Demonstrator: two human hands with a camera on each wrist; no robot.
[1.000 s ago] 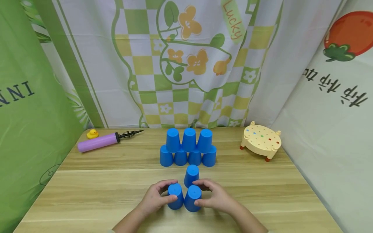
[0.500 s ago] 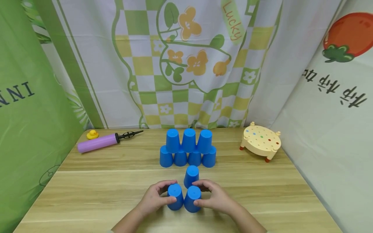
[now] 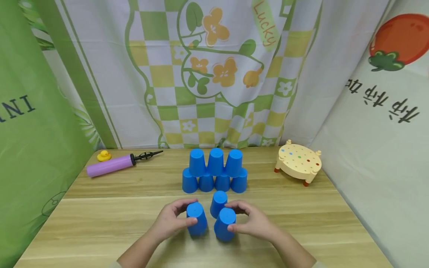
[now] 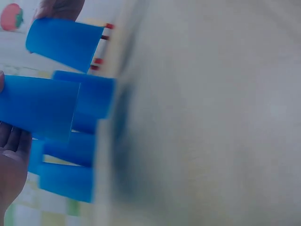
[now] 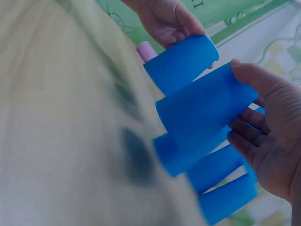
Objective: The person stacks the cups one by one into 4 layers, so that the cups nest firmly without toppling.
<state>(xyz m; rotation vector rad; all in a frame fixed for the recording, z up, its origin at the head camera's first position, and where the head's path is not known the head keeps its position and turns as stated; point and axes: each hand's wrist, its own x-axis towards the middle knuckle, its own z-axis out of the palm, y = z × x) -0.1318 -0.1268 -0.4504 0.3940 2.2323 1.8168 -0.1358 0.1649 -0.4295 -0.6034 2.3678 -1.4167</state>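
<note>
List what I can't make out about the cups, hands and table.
Part of the left hand: left wrist view, cut off by left edge.
Part of the right hand: right wrist view, cut off by right edge.
Insides of held cups: head view, hidden by their own walls.
Grain of the table: right wrist view, blurred.

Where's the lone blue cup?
In the head view, below centre, slightly right, the lone cup stands between the stacked cups and the held cup in the right hand.

Table (image 3: 110,219): cups (image 3: 218,205), duck (image 3: 104,156), pump (image 3: 110,166), stand (image 3: 299,160).
</note>
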